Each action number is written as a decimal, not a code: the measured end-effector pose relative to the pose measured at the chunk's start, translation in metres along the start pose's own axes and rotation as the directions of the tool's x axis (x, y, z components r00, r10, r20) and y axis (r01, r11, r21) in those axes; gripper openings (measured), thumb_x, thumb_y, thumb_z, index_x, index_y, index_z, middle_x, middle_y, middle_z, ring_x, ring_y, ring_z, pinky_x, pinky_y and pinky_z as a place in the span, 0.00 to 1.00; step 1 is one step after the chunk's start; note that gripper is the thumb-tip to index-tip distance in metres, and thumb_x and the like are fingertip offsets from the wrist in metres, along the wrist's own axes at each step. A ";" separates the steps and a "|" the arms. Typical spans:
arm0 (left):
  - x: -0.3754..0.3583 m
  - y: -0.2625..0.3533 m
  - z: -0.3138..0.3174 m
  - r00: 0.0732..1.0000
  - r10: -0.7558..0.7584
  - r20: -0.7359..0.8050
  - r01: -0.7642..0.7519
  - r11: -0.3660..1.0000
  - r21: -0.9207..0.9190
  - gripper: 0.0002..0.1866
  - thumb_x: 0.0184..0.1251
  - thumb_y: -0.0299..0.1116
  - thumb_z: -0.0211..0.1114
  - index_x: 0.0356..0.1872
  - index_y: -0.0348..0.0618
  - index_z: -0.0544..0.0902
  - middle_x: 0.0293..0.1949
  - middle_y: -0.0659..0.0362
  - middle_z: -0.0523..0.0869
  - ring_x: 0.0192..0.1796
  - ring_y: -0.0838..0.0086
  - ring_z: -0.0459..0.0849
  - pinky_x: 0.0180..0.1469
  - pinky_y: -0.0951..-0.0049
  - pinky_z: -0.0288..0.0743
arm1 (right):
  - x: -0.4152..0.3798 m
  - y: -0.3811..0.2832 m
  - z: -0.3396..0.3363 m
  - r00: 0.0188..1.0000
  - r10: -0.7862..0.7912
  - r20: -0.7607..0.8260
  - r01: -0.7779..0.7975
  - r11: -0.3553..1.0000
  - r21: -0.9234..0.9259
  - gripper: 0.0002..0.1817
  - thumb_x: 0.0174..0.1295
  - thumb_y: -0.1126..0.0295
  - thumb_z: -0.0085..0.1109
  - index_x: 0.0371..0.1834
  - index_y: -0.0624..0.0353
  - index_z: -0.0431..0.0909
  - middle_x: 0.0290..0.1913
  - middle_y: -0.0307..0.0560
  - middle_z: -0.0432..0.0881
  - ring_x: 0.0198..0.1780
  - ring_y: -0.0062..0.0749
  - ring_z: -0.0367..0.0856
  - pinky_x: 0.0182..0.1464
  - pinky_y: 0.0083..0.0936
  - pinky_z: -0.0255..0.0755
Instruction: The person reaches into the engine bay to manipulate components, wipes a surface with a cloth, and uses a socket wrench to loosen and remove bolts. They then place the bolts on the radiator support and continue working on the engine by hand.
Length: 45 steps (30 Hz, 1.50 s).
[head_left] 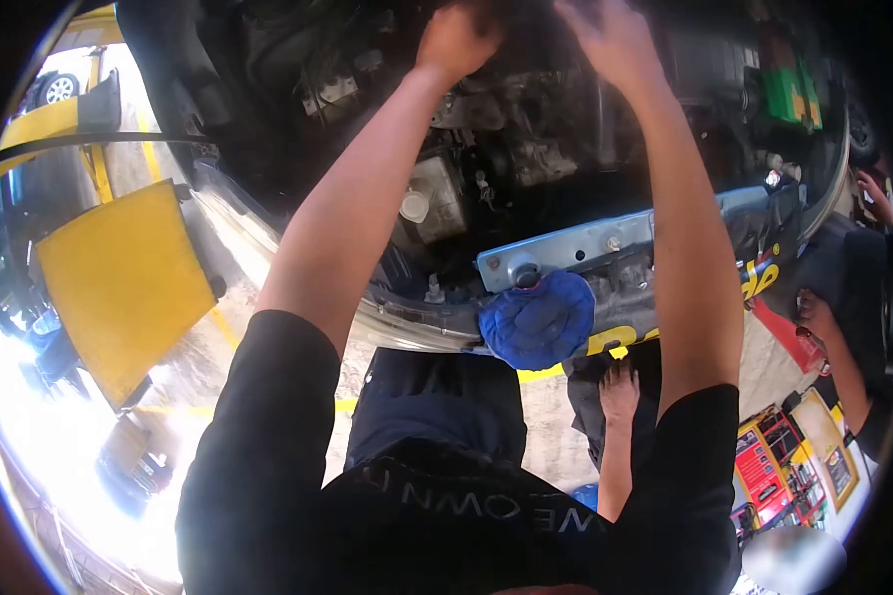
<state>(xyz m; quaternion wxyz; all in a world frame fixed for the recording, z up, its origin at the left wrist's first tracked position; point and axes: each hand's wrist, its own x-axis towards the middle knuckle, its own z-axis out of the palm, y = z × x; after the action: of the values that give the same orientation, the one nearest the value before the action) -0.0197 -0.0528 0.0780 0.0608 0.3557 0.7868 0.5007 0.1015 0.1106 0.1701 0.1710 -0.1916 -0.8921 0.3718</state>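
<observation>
Both my arms reach over the open engine bay of a car. My left hand (458, 45) is at the top edge of the head view, above dark engine parts. Its fingers are blurred and sink into shadow, so what they touch is hidden. Farther right, my right hand (615, 42) is apart from the left, its thumb stretched out and its other fingers partly cut off by the frame; I see nothing held in it. Below them lie a pale round cap (414, 206) and a light blue metal crossbar (605, 248). A bunched blue cloth (538, 322) rests at the car's front edge.
A green-sided box (794, 94) sits in the bay's right side. Another person's hand (620, 392) is near the front bumper. At right, a co-worker's hand (814, 312) is by a red object (784, 337). A yellow panel (124, 288) stands left; a red tool cart (764, 476) lower right.
</observation>
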 end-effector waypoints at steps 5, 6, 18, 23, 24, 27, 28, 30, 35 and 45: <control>0.002 -0.002 0.011 0.994 -0.113 -0.014 0.113 0.993 0.022 0.14 0.63 0.35 0.74 0.48 0.42 0.90 0.36 0.47 0.91 0.40 0.52 0.90 0.45 0.56 0.83 | 0.027 0.014 0.009 0.992 -0.023 0.127 0.047 0.980 -0.193 0.16 0.68 0.64 0.69 0.50 0.63 0.79 0.38 0.59 0.89 0.42 0.52 0.90 0.45 0.41 0.81; 0.003 0.002 0.012 0.993 -0.118 -0.020 0.118 0.993 0.015 0.14 0.63 0.35 0.74 0.48 0.42 0.90 0.36 0.47 0.91 0.40 0.52 0.90 0.45 0.56 0.83 | 0.030 0.015 0.008 0.992 -0.012 0.129 0.045 0.966 -0.256 0.16 0.68 0.64 0.70 0.50 0.63 0.79 0.38 0.60 0.89 0.42 0.53 0.90 0.45 0.42 0.82; 0.017 0.018 0.043 0.980 -0.191 -0.057 0.195 0.977 0.084 0.17 0.60 0.41 0.78 0.42 0.42 0.86 0.34 0.46 0.91 0.38 0.47 0.90 0.42 0.51 0.84 | 0.044 -0.002 -0.005 0.944 -0.061 0.324 0.158 0.946 -0.284 0.15 0.67 0.64 0.69 0.49 0.63 0.79 0.35 0.64 0.86 0.40 0.60 0.87 0.44 0.43 0.80; 0.015 0.006 0.062 0.959 -0.168 -0.230 0.194 0.976 0.100 0.14 0.66 0.38 0.73 0.42 0.37 0.84 0.35 0.39 0.89 0.39 0.41 0.88 0.43 0.47 0.83 | 0.042 -0.005 0.000 0.947 0.023 0.319 0.072 0.957 -0.281 0.14 0.68 0.64 0.69 0.46 0.64 0.79 0.33 0.64 0.85 0.38 0.61 0.87 0.42 0.44 0.80; 0.016 -0.004 0.068 0.959 -0.169 -0.227 0.196 0.976 0.098 0.14 0.66 0.38 0.73 0.42 0.37 0.84 0.35 0.39 0.89 0.39 0.41 0.88 0.43 0.47 0.83 | 0.042 -0.004 -0.001 0.946 0.053 0.319 0.040 0.960 -0.278 0.14 0.68 0.64 0.69 0.46 0.64 0.79 0.32 0.64 0.85 0.38 0.61 0.87 0.41 0.44 0.80; 0.017 -0.013 0.065 0.979 0.054 -0.197 -0.036 0.995 0.092 0.16 0.63 0.43 0.75 0.42 0.41 0.87 0.34 0.43 0.90 0.38 0.45 0.89 0.41 0.50 0.84 | 0.040 0.007 0.005 0.970 -0.041 0.239 0.100 0.966 -0.239 0.14 0.68 0.64 0.69 0.45 0.63 0.79 0.31 0.62 0.86 0.37 0.61 0.87 0.39 0.45 0.80; 0.015 -0.008 0.065 0.979 0.055 -0.196 -0.037 0.995 0.091 0.16 0.63 0.43 0.75 0.42 0.41 0.87 0.34 0.43 0.90 0.38 0.45 0.89 0.41 0.50 0.84 | 0.040 0.011 0.005 0.970 -0.040 0.238 0.099 0.966 -0.239 0.14 0.68 0.64 0.69 0.45 0.63 0.79 0.31 0.62 0.86 0.37 0.61 0.87 0.39 0.45 0.80; 0.016 -0.007 0.062 0.979 -0.005 -0.202 0.037 0.987 0.156 0.18 0.63 0.44 0.76 0.42 0.40 0.87 0.33 0.42 0.89 0.38 0.44 0.89 0.40 0.50 0.84 | 0.042 0.009 0.006 0.964 -0.008 0.264 0.078 0.964 -0.255 0.13 0.68 0.64 0.69 0.44 0.63 0.80 0.31 0.62 0.86 0.36 0.61 0.87 0.39 0.45 0.80; 0.021 -0.027 0.084 0.948 0.132 -0.291 -0.073 0.976 0.207 0.18 0.58 0.43 0.80 0.40 0.40 0.87 0.36 0.42 0.90 0.42 0.44 0.90 0.45 0.51 0.84 | 0.045 0.002 0.005 0.959 0.101 0.265 -0.039 0.972 -0.231 0.16 0.69 0.60 0.69 0.43 0.65 0.81 0.29 0.56 0.87 0.32 0.47 0.88 0.37 0.39 0.79; 0.020 -0.004 0.063 0.979 -0.022 -0.204 0.025 1.000 0.009 0.13 0.68 0.35 0.72 0.40 0.33 0.82 0.36 0.36 0.87 0.41 0.39 0.87 0.43 0.48 0.82 | 0.060 0.024 0.003 0.875 0.234 0.425 -0.247 0.969 -0.024 0.11 0.76 0.64 0.58 0.45 0.62 0.80 0.32 0.43 0.85 0.37 0.28 0.81 0.43 0.30 0.75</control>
<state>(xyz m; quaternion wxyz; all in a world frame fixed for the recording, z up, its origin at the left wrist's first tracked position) -0.0076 0.0060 0.0491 -0.0161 0.2936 0.7959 0.5293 0.0529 0.1527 0.1610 -0.0716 -0.2128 -0.8712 0.4366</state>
